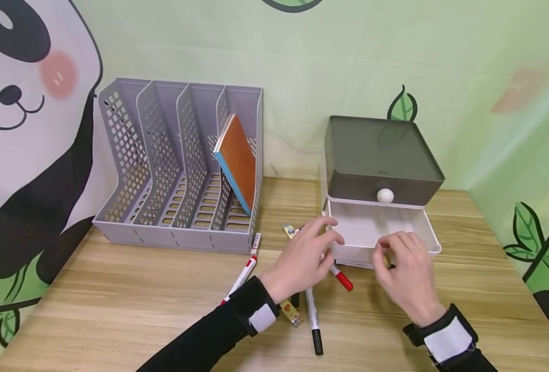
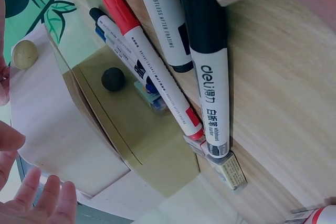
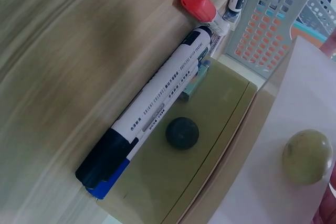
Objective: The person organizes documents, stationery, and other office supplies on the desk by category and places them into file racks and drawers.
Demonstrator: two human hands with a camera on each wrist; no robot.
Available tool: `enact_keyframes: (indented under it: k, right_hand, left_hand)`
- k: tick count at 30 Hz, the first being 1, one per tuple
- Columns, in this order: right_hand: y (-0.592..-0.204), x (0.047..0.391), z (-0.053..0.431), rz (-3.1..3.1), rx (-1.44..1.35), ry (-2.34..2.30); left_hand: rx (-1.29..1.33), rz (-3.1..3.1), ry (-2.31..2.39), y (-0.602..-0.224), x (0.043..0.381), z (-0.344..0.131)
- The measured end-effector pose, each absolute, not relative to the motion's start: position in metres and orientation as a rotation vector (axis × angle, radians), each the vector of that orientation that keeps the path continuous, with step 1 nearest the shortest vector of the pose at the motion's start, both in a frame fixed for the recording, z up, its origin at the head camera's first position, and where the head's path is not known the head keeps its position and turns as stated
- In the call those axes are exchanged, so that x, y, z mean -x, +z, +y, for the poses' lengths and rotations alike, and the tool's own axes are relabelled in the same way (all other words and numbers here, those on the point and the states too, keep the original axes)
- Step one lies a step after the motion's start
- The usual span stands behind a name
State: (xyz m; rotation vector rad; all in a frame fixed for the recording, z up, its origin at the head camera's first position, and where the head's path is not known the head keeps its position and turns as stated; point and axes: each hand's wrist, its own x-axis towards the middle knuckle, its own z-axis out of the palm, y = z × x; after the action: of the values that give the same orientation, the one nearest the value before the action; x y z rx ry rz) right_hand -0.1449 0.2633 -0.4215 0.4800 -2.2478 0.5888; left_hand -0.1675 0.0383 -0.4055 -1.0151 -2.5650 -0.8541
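A small desk organizer has a dark grey upper drawer [image 1: 377, 183], a pulled-out white drawer [image 1: 353, 253] and an olive drawer [image 3: 226, 108] underneath. My right hand [image 1: 407, 274] pinches the white drawer's front rim, thumb in front, close above its tan knob [image 3: 307, 157]. Over the left front corner of that drawer, my left hand [image 1: 304, 253] hovers with loosely bent, spread fingers and nothing in them. Beneath it lie a red-capped marker [image 1: 344, 280], a black-capped marker [image 1: 314, 320] and a small patterned box [image 1: 290, 313], partly hidden by the hand and wrist.
A grey file rack [image 1: 177, 237] stands at the back left, with an orange notebook [image 1: 239, 160] leaning in its right-hand slot. Another red-and-white marker [image 1: 242, 276] lies at the rack's front right. On the olive drawer's front sits a dark knob [image 3: 182, 132].
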Motion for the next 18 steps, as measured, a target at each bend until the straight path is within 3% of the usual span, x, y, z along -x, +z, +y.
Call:
enact_keyframes:
  k: [18]
  right_hand:
    - [-0.4205, 0.1417, 0.2575, -2.241, -0.44, 0.559]
  left_hand:
    - [1.023, -2.57, -0.889, -0.4031, 0.1617, 0.0368]
